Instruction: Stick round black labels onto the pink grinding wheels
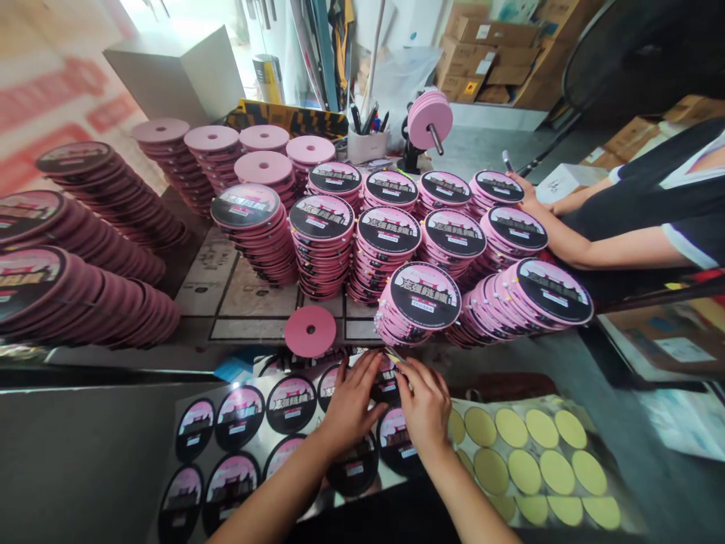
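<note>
A sheet of round black-and-pink stickers [291,403] lies in front of me. My left hand [352,400] rests on the sheet with its fingers stretched out and holds nothing. Close beside it, my right hand [426,404] is closed in a pinch on a thin, pointed metallic tool [395,353], whose exact kind I cannot make out. The tool's tip is at the sheet's far edge, under a stack of labelled pink spools [426,296]. Both hands partly cover the stickers beneath them. A single plain pink disc [297,332] lies just past the sheet, to the left.
Rows of labelled spool stacks [388,231] fill the table, with plain-topped stacks [263,168] behind and leaning stacks [84,298] at left. Yellow round stickers [524,468] lie at right. A spool holder [430,121] stands behind. At right, a co-worker's arm [612,249] reaches toward the stacks.
</note>
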Demonstrator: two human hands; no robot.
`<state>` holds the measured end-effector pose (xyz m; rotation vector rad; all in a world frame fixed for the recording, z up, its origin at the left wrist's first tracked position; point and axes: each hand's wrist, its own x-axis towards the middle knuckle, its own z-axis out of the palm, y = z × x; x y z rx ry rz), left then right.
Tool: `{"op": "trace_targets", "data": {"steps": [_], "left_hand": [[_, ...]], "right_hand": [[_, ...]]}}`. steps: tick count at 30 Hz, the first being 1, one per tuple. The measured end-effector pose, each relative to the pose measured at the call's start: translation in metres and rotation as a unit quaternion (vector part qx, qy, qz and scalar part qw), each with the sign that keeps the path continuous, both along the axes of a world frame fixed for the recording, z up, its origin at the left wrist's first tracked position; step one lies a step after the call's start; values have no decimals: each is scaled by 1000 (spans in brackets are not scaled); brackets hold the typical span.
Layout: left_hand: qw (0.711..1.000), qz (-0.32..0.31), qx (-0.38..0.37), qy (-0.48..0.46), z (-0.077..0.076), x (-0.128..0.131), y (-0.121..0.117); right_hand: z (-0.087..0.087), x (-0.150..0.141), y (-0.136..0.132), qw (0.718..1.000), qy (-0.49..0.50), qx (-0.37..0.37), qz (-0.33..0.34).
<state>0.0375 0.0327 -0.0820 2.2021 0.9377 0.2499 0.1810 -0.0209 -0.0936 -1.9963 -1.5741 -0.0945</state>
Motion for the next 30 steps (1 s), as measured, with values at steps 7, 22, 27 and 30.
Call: {"op": "trace_targets", "data": {"steps": [7, 22, 27, 30], "left_hand": [[980, 6, -143, -137, 10, -11, 10], [704, 561, -255, -353, 53, -58, 28], [680, 479, -372, -412, 80, -60, 3], [677, 418, -425, -431, 89, -66, -10]], "right_hand": [[45, 12, -28, 986, 54, 36, 151], [90, -58, 57, 679, 731, -63, 21], [91, -54, 54, 641, 760, -107, 14], [91, -53, 48, 640, 756, -137, 22]]}}
